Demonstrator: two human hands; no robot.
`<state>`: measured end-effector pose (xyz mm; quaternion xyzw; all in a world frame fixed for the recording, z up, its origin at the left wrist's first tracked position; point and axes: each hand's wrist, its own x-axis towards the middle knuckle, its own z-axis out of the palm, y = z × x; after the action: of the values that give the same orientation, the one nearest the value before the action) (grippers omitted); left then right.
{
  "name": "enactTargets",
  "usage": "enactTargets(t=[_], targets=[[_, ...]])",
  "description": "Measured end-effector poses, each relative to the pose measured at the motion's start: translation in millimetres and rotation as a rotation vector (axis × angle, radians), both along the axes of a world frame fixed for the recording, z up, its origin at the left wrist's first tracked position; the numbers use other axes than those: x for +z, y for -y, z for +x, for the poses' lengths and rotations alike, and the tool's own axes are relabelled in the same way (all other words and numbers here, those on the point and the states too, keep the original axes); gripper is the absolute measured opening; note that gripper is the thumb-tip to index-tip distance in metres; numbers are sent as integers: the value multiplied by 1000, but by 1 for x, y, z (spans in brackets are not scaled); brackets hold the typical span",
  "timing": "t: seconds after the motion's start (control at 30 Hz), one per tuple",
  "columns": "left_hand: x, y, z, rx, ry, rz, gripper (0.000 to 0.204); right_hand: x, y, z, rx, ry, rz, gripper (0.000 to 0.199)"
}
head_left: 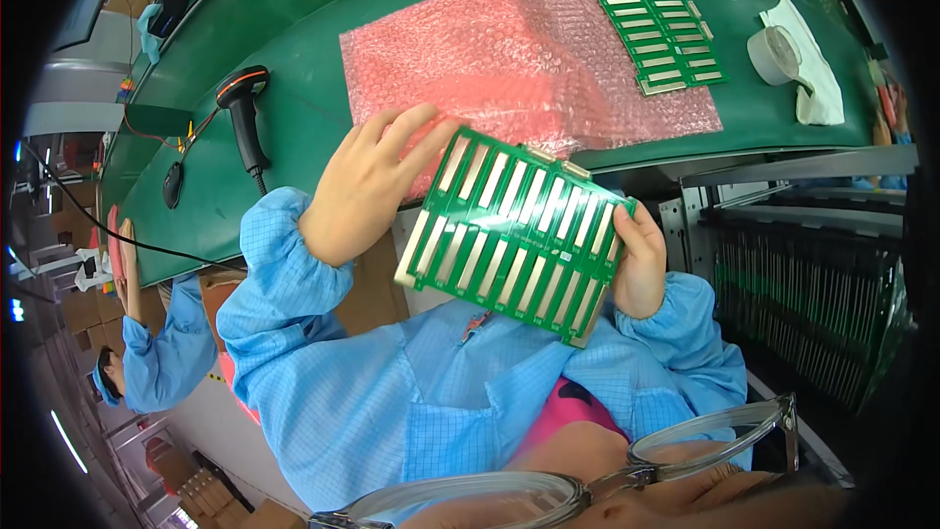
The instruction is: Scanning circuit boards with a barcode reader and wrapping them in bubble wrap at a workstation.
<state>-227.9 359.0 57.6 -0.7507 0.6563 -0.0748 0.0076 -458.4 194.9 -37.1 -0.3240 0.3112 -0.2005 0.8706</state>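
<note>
A green circuit board panel (509, 232) with two rows of pale, long connectors is held up, tilted, in front of my chest. My right hand (640, 263) is closed on its right edge, the thumb on the near face and the other fingers partly hidden. My left hand (377, 176) lies at the upper left corner of the panel, fingers stretched out and fingertips at its edge; its thumb is hidden. Beyond the panel, pink bubble wrap (446, 49) is spread on the green bench (304, 69). Another connector panel (661, 31) rests on the wrap's right side.
A barcode scanner (245, 122) and a black mouse (173, 185) are at the left. A tape roll (774, 55) sits by a white cloth (815, 69) at the right. Below it, a black rack (803, 304) holds several upright boards. A co-worker's blue sleeve (176, 353) shows far left.
</note>
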Motion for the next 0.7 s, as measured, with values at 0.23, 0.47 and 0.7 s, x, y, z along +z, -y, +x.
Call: enactTargets(t=[0.23, 0.47, 0.7], targets=[[3, -7, -1, -42, -130, -33, 61, -5, -6, -2, -76, 51, -6, 20], [1, -9, -7, -67, -6, -16, 62, -5, -14, 7, -70, 107, -55, 21], [-7, -10, -15, -69, 62, -51, 60, 3, -26, 52, -24, 195, -3, 23]])
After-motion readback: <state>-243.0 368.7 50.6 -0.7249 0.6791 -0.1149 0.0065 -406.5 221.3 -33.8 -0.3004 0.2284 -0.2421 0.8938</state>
